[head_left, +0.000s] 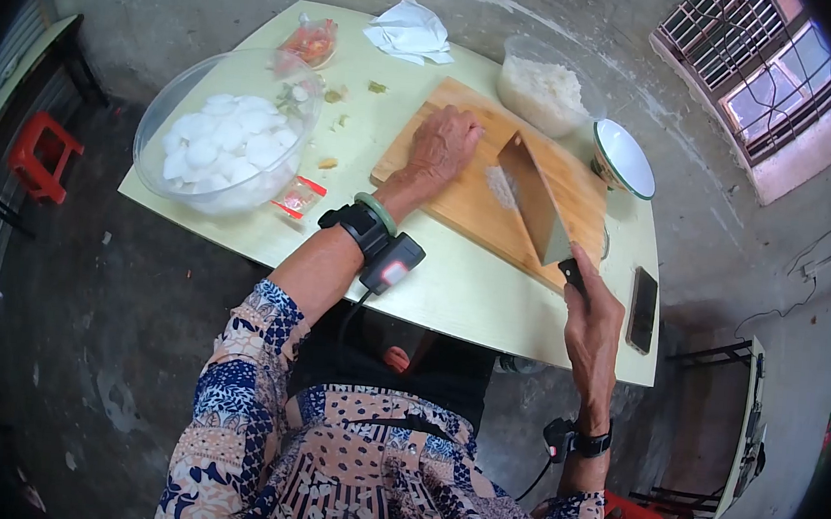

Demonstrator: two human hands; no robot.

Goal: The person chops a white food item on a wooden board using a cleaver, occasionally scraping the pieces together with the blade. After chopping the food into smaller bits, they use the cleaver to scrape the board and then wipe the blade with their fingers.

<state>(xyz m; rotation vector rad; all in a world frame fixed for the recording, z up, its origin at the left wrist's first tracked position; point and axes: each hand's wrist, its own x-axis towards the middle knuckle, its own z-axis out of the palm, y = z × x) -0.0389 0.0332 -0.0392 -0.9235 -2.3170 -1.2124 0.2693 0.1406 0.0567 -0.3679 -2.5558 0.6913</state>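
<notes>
My right hand (590,319) is wrapped round the black handle of a wide-bladed cleaver (536,203). The blade stands on edge over the wooden cutting board (440,202), beside a small heap of finely chopped white food (501,186). On the board's left part rests my left hand (446,142), its fingers curled under; whether anything is inside them is hidden. Left of the board, a large clear bowl (148,152) holds many white round slices (228,144).
Behind the board are a clear container of white shreds (546,93) and a white cloth (411,32). An enamel bowl (625,159) and a phone (642,311) lie right. A red-edged packet (299,197), a bag of reddish food (313,43) and scraps are left. Red stools stand beyond.
</notes>
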